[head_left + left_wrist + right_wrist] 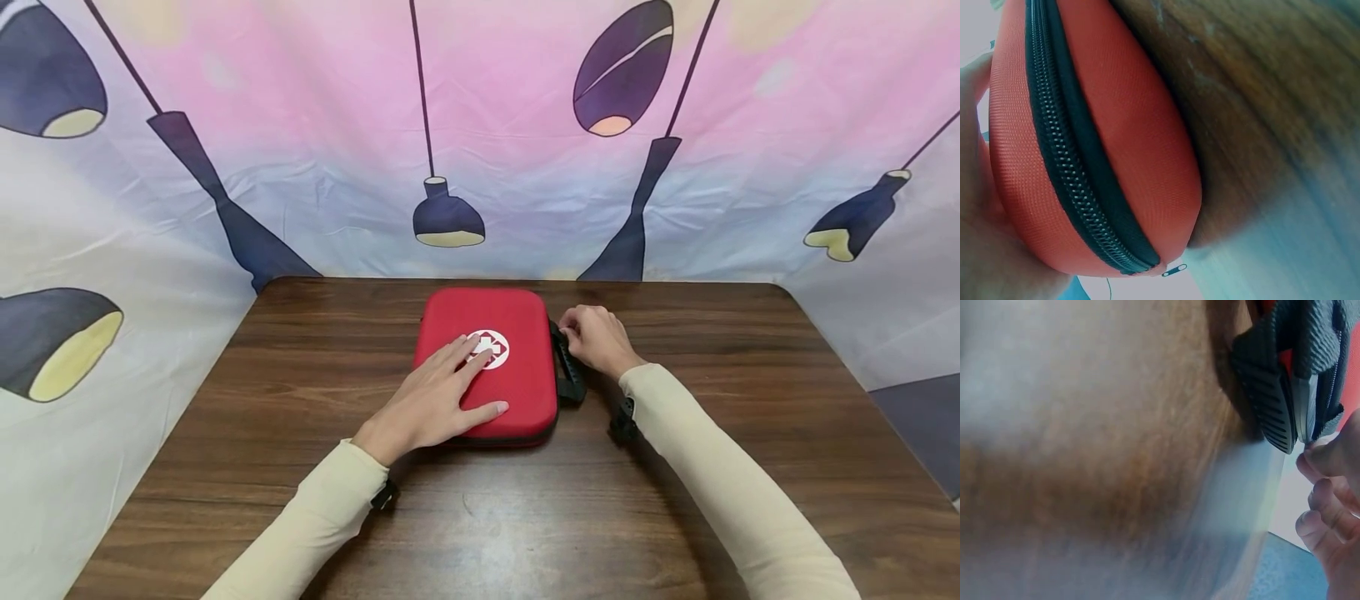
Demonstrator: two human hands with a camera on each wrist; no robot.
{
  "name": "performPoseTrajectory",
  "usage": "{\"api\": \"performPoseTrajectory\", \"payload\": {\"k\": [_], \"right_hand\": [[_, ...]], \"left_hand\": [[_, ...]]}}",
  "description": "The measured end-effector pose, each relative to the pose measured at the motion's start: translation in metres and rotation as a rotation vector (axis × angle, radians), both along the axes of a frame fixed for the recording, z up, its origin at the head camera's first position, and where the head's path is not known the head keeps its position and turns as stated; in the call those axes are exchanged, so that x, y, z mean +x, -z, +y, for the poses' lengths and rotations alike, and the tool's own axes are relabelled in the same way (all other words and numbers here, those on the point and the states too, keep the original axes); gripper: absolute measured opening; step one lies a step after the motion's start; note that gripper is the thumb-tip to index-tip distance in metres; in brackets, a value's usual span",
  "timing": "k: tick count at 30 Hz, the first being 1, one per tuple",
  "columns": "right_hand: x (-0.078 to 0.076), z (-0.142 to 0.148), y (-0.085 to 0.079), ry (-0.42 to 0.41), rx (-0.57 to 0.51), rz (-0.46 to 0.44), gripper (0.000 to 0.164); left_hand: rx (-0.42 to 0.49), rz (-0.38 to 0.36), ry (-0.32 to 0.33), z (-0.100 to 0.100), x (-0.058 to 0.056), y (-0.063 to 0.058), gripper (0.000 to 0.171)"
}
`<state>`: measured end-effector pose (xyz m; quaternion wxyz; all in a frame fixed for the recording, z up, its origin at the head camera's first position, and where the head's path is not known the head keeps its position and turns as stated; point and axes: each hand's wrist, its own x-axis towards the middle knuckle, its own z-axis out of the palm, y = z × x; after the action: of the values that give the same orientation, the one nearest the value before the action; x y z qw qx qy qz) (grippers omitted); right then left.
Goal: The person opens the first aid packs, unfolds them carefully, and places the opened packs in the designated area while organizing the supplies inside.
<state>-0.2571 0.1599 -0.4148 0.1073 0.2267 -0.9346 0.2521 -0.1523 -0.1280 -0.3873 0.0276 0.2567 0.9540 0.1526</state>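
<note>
A red first-aid case (517,392) with a white cross emblem (497,361) lies flat on the table. My left hand (427,404) rests on its lid with fingers spread straight. Along the near side, the zipper (1063,156) runs with its teeth closed, and a small metal pull (1174,270) shows past the corner. A black carry handle (572,387) sticks out from the right side. Beside the far end of this handle (1266,394), my right hand (597,340) pinches what looks like a zipper pull between thumb and finger, mostly hidden by the fingertips (1313,459).
The dark wooden table (300,400) extends around the case on all sides. A cloth backdrop (337,150) printed with hanging lamps stands behind its far edge and along the left.
</note>
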Motion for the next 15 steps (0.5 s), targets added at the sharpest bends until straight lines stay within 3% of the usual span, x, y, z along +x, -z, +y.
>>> {"api": "performPoseTrajectory", "payload": {"k": [15], "right_hand": [[0.021, 0.005, 0.001, -0.042, -0.003, 0.019, 0.006]], "left_hand": [[-0.005, 0.007, 0.004, 0.002, 0.0, -0.001, 0.084]]}}
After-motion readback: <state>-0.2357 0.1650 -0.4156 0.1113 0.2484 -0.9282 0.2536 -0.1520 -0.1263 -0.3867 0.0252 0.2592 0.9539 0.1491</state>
